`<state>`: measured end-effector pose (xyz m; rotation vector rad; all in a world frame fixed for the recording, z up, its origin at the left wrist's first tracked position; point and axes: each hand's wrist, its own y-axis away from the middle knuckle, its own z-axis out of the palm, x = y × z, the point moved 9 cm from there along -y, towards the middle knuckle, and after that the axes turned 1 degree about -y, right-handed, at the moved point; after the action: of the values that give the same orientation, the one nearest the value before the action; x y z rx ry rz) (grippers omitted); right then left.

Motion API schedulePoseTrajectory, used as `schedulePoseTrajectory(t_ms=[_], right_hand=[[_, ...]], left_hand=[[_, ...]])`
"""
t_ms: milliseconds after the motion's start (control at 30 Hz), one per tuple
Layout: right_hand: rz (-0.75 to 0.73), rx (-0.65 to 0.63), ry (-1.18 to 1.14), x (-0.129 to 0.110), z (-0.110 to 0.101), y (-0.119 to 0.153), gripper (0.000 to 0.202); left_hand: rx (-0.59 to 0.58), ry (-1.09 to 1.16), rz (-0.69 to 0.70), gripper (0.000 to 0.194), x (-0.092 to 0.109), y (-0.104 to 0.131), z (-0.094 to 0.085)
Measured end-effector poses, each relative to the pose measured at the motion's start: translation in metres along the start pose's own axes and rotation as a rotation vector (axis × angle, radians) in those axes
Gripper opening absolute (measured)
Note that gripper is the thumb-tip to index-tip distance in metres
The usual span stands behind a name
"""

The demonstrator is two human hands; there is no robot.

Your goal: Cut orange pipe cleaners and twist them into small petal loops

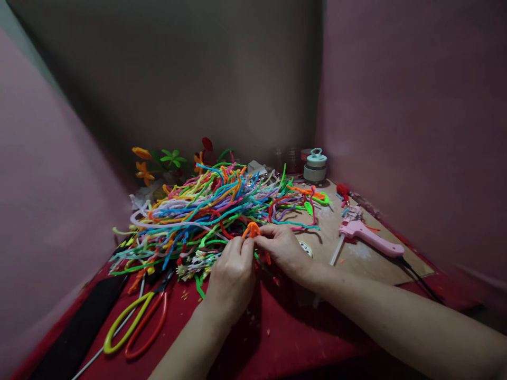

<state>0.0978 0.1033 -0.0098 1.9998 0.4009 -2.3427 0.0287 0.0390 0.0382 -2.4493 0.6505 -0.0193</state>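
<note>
Both my hands meet just in front of a large heap of colourful pipe cleaners (198, 206). Between their fingertips is an orange pipe cleaner (252, 229), bent into small loops. My left hand (233, 269) is closed, pinching its lower left side. From the right, my right hand (283, 250) pinches it between thumb and fingers. A short orange end shows below the right fingers; the rest is hidden by the hands.
Scissors (137, 322) with yellow and red handles lie front left. A pink glue gun (370, 237) rests on a brown board (325, 232) at right, its cord trailing off. Behind are a teal-lidded jar (315, 168) and pipe-cleaner flowers (144, 173). Walls rise close on both sides.
</note>
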Motion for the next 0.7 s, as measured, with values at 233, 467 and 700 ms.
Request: schedulePoseTrajectory(t_ms=[233,467,700], right_hand=[[0.067,0.013,-0.171,0.005,-0.005,-0.005,0.011],[0.144,-0.040,-0.249,0.007,0.005,0.001,0.011],[0.072,-0.055,-0.276,-0.003,0.005,0.001,0.014]], left_hand=[[0.112,1.009,-0.561,0.033,-0.057,0.002,0.008],[-0.269,1.503,-0.840,0.024,-0.045,0.013,0.047],[-0.112,0.982,-0.591,0.020,-0.042,0.003,0.023]])
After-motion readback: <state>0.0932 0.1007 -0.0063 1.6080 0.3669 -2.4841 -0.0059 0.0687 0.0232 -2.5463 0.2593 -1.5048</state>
